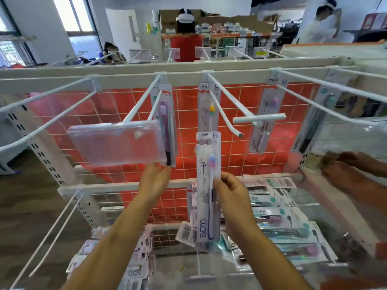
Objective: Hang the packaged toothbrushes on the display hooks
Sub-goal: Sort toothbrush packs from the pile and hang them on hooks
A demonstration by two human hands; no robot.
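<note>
1. The right hand (228, 191) grips a packaged toothbrush (208, 185), thumb and fingers closed on its right edge at about mid-length. The left hand (155, 181) is open, fingers straight and raised beneath a clear label plate (117, 143); contact with the plate cannot be confirmed.
2. The display rack (125, 70) fills the view, with white wire hooks projecting from its top rail toward the camera, over a red-backed grid panel (272, 155).
3. A pile of packs (278, 214) lies on the lower shelf to the right, near the right forearm.
4. The held pack stands upright between the two hands, long axis vertical, brush head up and printed face toward the camera.
5. A hung pack (208, 109) sits at the back of the centre hook (219, 110), directly above and behind the held one.
6. The hook's open tip (239, 134) lies just right of, and slightly above, the held pack's top.
7. The hang hole (206, 141) in the pack's header is not yet on the wire.
8. Judgement: the pack needs to go up and rightward until hole meets tip, then back along the wire. The right hand, already holding the pack, is the nearer one.
</note>
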